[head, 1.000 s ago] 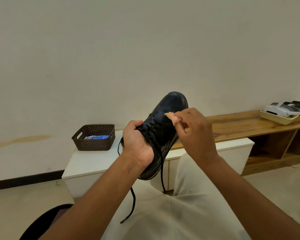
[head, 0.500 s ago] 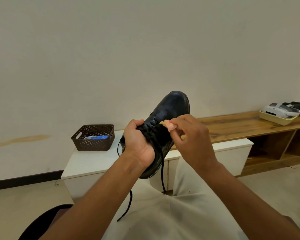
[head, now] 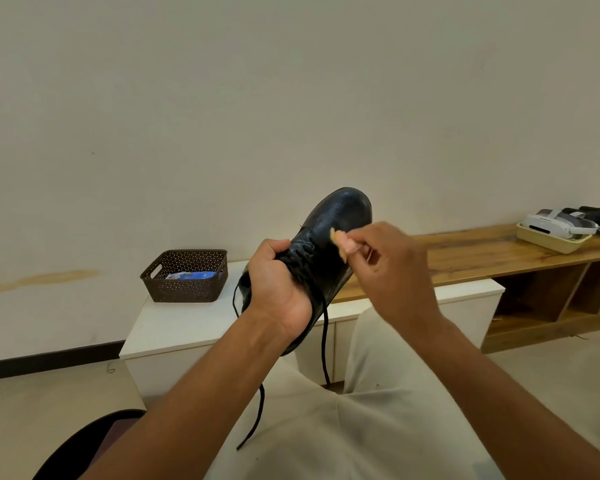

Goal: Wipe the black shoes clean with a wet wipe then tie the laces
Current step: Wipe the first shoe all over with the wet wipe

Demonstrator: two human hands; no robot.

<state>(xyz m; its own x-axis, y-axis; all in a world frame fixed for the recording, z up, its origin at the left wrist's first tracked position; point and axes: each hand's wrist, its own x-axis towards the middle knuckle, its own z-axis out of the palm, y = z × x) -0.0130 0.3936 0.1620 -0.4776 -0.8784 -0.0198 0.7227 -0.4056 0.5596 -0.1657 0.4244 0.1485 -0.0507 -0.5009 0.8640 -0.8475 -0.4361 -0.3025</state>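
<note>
While I sat facing a pale wall, my left hand (head: 278,289) gripped one black shoe (head: 326,244) round its heel and laced throat, holding it up in the air above my lap, in front of the white bench (head: 174,323). Its long axis ran from heel, low and near me, to toe, tilted up and away toward the wall. My right hand (head: 392,271) pinched a small, crumpled, pale wipe (head: 340,241) between thumb and fingers (head: 352,242), pressed to the shoe's upper just ahead of the lacing. Two loose black lace ends (head: 324,344) hung down from the shoe, untied, toward my light trousers. One dark perforated basket (head: 186,280) stood on the white bench, holding a blue-and-white packet (head: 194,275). On one long wooden shelf unit (head: 482,258) to the right, one cream tray (head: 548,239) carried a white headset (head: 555,225); a dark item lay just beyond it, too cropped to tell.
</note>
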